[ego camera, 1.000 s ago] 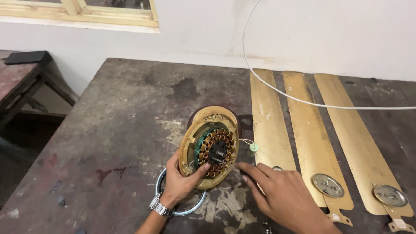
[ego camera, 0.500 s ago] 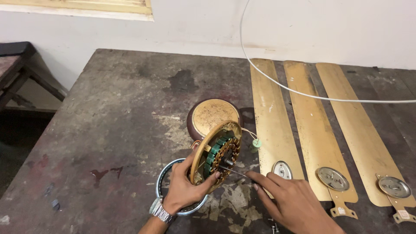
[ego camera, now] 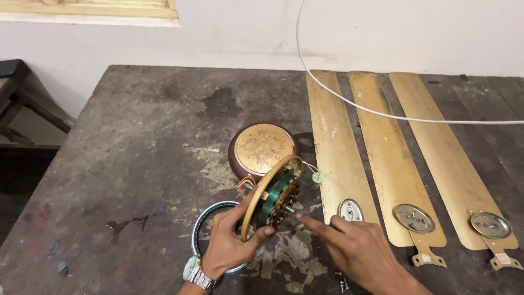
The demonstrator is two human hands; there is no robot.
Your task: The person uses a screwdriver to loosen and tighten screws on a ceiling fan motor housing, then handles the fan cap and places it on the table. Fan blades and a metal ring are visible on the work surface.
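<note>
Gold-rimmed and round, the fan motor [ego camera: 273, 199] stands tilted on edge near the front of the counter [ego camera: 136, 153], its open face with green windings turned toward the right — held that way, it seems, so the inside can be reached. The left hand [ego camera: 232, 243] props it from behind, fingers [ego camera: 261, 234] curled around the lower rim and closed on it. The right hand [ego camera: 357, 248] points its forefinger at the short shaft in the middle of the motor; its fingers are loosely bent and hold nothing.

Just behind the motor lies a domed gold cover [ego camera: 263, 148]. A blue-rimmed ring [ego camera: 199, 226] sits partly hidden under the left hand. Three gold fan blades [ego camera: 390, 158] lie side by side to the right, and a white cable [ego camera: 382, 112] crosses above them. Small screws [ego camera: 343, 283] near the right wrist are hard to make out — their number is unclear.
</note>
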